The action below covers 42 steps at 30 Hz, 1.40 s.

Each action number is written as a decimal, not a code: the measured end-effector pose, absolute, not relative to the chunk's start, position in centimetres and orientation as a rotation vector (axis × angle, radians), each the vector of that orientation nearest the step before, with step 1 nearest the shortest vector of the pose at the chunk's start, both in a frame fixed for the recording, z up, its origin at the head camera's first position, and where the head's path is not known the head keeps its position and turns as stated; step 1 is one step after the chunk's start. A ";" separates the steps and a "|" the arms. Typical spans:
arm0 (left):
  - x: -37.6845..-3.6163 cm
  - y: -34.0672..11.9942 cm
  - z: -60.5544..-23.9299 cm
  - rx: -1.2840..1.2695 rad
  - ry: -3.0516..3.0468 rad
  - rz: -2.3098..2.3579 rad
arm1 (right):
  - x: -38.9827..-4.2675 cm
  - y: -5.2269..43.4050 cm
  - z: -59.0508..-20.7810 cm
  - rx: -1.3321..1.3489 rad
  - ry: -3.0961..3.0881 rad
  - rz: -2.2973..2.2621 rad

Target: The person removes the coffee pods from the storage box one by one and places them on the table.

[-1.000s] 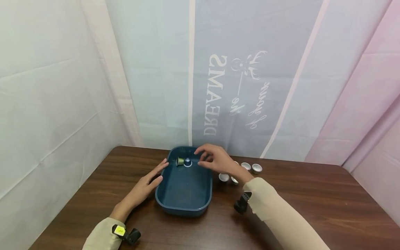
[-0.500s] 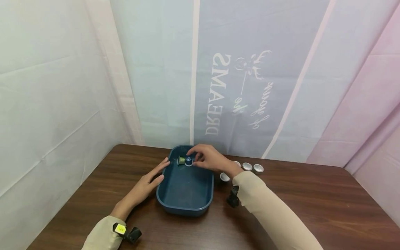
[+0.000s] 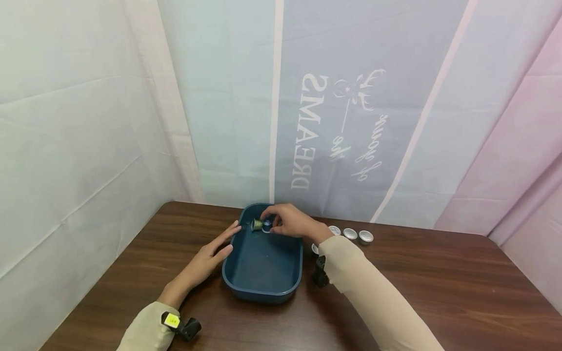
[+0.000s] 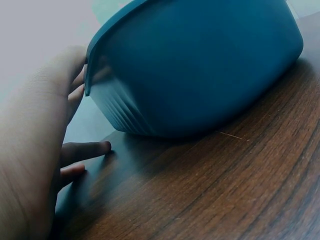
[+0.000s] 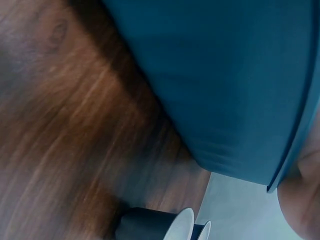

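Observation:
A dark blue rectangular tub [image 3: 263, 265] stands on the table. Inside it, near the far end, a blue coffee capsule [image 3: 267, 225] stands beside a green coffee capsule [image 3: 256, 224] lying on its side. My right hand [image 3: 291, 222] reaches over the tub's right rim, thumb and index finger at either side of the blue capsule in a pinch, partly covering it. On the left, my left hand [image 3: 210, 256] rests against the tub's rim with fingers extended. In the left wrist view, fingers [image 4: 75, 90] touch the rim while others hang lower beside the tub wall.
Right of the tub, several more capsules [image 3: 350, 234] stand lid up on the brown wooden table [image 3: 439, 278]; my right forearm hides part of that group. A dark capsule [image 5: 150, 223] shows in the right wrist view. Cloth curtains [image 3: 228, 97] hang behind the table.
My right hand has moved left and its thumb and index finger have come to the blue capsule. The left hand stays at the rim. The head view has shifted slightly.

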<state>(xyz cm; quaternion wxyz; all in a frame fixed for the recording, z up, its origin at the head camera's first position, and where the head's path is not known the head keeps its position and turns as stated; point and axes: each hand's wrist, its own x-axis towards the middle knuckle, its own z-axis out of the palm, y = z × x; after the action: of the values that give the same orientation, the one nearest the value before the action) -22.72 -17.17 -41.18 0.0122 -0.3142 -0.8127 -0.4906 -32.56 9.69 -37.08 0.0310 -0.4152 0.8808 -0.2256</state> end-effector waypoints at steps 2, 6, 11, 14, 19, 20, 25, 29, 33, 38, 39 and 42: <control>-22.7 -17.1 -41.2 -0.982 -2.527 -1.537 | -32.6 9.7 -37.0 -1.247 2.708 -0.685; -22.7 -17.0 -41.2 -0.984 -2.518 -1.550 | -32.7 9.8 -36.8 -1.225 2.694 -0.607; -22.7 -17.1 -41.1 -0.981 -2.515 -1.549 | -32.6 9.6 -36.5 -1.237 2.676 -0.565; -22.7 -17.2 -41.1 -0.985 -2.515 -1.548 | -32.7 9.5 -36.4 -1.256 2.669 -0.555; -22.7 -17.2 -41.1 -0.982 -2.513 -1.558 | -32.8 9.4 -36.3 -1.284 2.672 -0.502; -22.7 -17.3 -41.1 -0.979 -2.514 -1.559 | -32.8 9.3 -36.3 -1.286 2.674 -0.486; -22.7 -17.3 -41.2 -0.977 -2.521 -1.563 | -32.4 9.0 -36.3 -1.272 2.662 -0.430; -22.7 -17.3 -41.2 -0.975 -2.526 -1.566 | -32.2 8.6 -36.4 -1.293 2.602 -0.428; -22.7 -17.2 -41.1 -0.967 -2.526 -1.559 | -32.0 8.3 -36.4 -1.296 2.589 -0.378; -22.7 -17.2 -41.2 -0.970 -2.524 -1.552 | -31.8 7.9 -36.5 -1.272 2.640 -0.236; -22.7 -17.2 -41.2 -0.969 -2.526 -1.550 | -31.8 7.9 -36.6 -1.271 2.649 -0.206; -22.8 -17.2 -41.2 -0.973 -2.532 -1.549 | -31.7 7.9 -36.7 -1.259 2.675 -0.129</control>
<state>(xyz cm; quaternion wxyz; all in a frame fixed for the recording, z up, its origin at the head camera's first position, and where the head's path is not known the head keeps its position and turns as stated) -22.79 -17.24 -41.22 0.0091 -0.3114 -0.8105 -0.4960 -31.71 7.85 -36.71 0.0913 -0.4236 0.9002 -0.0433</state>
